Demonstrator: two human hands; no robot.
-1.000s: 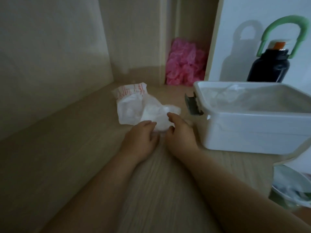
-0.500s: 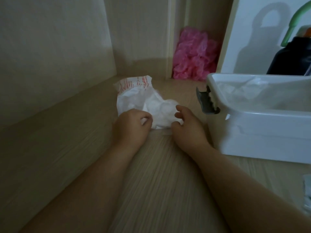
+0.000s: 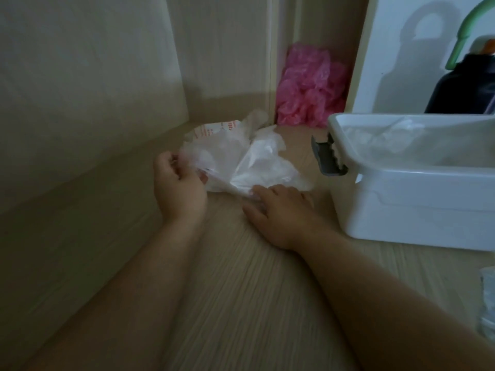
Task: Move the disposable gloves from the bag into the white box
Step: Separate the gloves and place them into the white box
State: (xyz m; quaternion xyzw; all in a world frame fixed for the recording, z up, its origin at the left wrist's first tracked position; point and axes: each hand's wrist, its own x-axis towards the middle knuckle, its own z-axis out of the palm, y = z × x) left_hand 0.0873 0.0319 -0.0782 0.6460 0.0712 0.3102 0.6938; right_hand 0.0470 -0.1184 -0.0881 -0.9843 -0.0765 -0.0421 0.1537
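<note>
A crumpled clear plastic bag (image 3: 214, 141) with red print lies on the wooden surface, and thin translucent disposable gloves (image 3: 259, 167) spill out of its near end. My left hand (image 3: 179, 186) grips the bag's left edge with curled fingers. My right hand (image 3: 281, 207) lies palm down on the near end of the gloves, fingers spread and fairly straight. The white box (image 3: 401, 210) stands open just right of my right hand, with a grey latch (image 3: 328, 156) on its left end and clear gloves (image 3: 388, 140) inside.
A pink plastic bundle (image 3: 310, 87) sits in the back corner. A black bottle (image 3: 466, 89) with a green handle stands behind the box. Wooden panels wall in the left and back. Something clear shows at the right edge (image 3: 487, 303).
My left hand has lifted and pulled the bag's edge leftward, spreading the bag open. My right hand has flattened onto the gloves and shifted right, toward the box.
</note>
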